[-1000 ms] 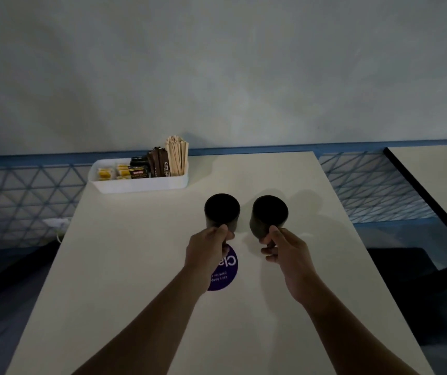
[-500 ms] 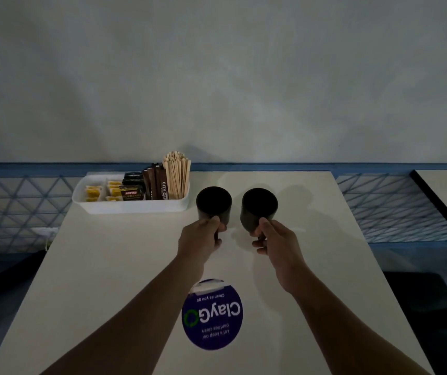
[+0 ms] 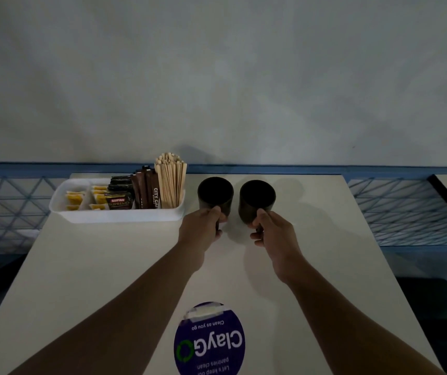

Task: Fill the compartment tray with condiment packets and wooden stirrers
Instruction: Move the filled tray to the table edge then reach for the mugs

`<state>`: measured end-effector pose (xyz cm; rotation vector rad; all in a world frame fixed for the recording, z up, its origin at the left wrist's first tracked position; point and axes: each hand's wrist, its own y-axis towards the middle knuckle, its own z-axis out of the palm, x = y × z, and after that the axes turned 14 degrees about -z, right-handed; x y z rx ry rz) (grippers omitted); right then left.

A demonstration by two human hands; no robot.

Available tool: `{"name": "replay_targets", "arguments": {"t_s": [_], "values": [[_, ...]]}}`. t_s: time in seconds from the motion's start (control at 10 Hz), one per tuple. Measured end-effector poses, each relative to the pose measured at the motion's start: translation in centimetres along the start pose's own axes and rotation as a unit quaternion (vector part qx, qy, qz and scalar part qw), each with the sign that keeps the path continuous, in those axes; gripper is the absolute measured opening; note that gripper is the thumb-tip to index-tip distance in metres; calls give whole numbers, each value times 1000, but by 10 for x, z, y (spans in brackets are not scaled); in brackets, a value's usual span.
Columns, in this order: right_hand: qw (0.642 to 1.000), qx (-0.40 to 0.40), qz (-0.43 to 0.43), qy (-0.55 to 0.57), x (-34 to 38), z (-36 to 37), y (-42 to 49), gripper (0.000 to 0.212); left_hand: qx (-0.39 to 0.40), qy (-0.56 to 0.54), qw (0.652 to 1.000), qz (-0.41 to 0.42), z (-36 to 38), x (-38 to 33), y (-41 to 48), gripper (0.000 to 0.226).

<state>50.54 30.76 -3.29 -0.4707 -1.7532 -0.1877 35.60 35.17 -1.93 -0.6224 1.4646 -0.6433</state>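
At the bench's (image 3: 95, 266) far left, the tray (image 3: 119, 216) holds packets (image 3: 117, 201) and, at its right end, upright stirrers (image 3: 171, 185), so filling looks done. Just right of it, the left hand (image 3: 200, 228) grasps the left cup (image 3: 215, 192) in curled fingers, and the right hand (image 3: 273, 234) likewise grasps the right cup (image 3: 257, 197). Next, I judge, the 2 cups need setting flat and releasing.

Dark cup (image 3: 215, 192), second dark cup (image 3: 257, 196) just beside it, white table (image 3: 95, 266), purple sticker (image 3: 209, 339)
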Motion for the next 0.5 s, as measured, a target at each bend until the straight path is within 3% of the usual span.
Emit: {"name": "replay_targets", "arguments": {"t_s": [0.5], "values": [[1000,9,10,-1,2,3,6,29,-4,59,998,7,-2,-2,-5,23]]}}
